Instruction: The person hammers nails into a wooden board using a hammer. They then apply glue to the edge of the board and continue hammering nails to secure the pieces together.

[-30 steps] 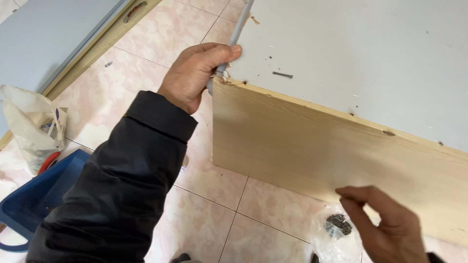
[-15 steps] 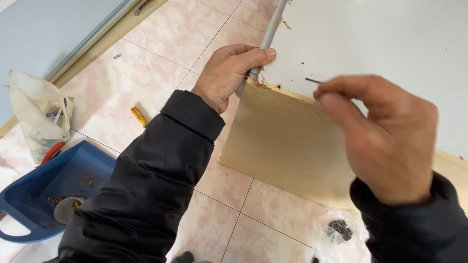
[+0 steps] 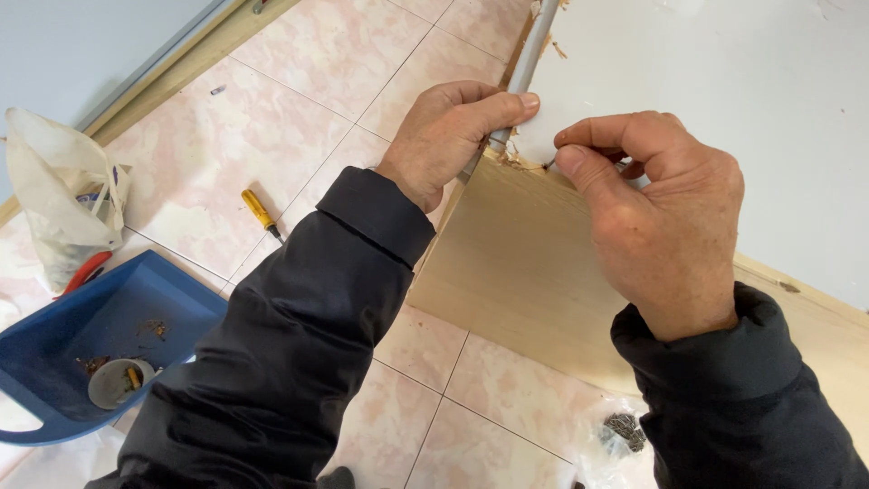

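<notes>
Hands at the corner of a panel, seen from above. We see the left hand [image 3: 448, 136] wrapped around a grey metal rail [image 3: 528, 59] that runs along the edge of a white board [image 3: 724, 81]; its fingers are curled shut on the rail, thumb lying across the top. The right hand [image 3: 665, 213] meets it at the same corner, where the white board joins a pale wooden panel [image 3: 534, 272]. Its thumb and forefinger are pinched together on something small and thin, too small for us to name, pressed against the splintered corner edge.

On the pink tiled floor [image 3: 299, 81] we count two bags: one whitish plastic bag [image 3: 59, 195] at the left, slumped and crumpled, and one clear plastic bag [image 3: 620, 435] of small dark fasteners at the bottom, between the two sleeves. One blue plastic tray [image 3: 81, 335] lies at lower left, with one small round grey cup [image 3: 118, 380] inside it. One red-handled tool [image 3: 81, 272] lies just beside the tray rim. One yellow-handled screwdriver [image 3: 261, 213] lies on the tiles, near the left sleeve.
</notes>
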